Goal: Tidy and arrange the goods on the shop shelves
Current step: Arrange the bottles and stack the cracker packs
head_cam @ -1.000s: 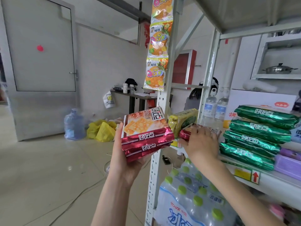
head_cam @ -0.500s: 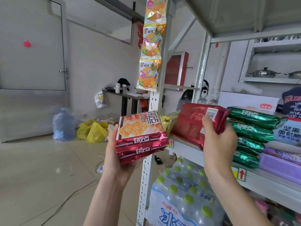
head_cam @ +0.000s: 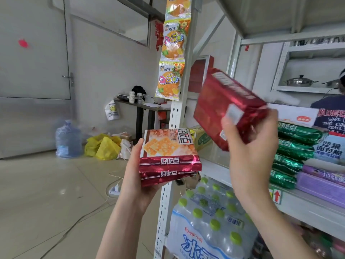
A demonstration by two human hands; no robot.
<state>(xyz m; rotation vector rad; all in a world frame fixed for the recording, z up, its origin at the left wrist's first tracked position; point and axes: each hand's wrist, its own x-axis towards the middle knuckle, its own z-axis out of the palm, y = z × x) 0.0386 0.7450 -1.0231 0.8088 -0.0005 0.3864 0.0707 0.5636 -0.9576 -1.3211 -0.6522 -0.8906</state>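
Pale-floored shop room, with a white metal shelf (head_cam: 306,204) on the right. Shrink-wrapped water bottles (head_cam: 209,221) sit below its board, and green biscuit packets (head_cam: 291,152) are stacked on it at the far right. The right hand (head_cam: 250,146) grips one red foil biscuit packet (head_cam: 229,109) by its near end, raised and tilted above the shelf's left part. The left hand (head_cam: 134,176) cups a stack of two matching red packets (head_cam: 168,157) from beneath, left of the shelf post. These packets look light, with slippery, crinkly foil and brittle biscuits inside. Holding them across the broad sides, without squeezing, seems safest.
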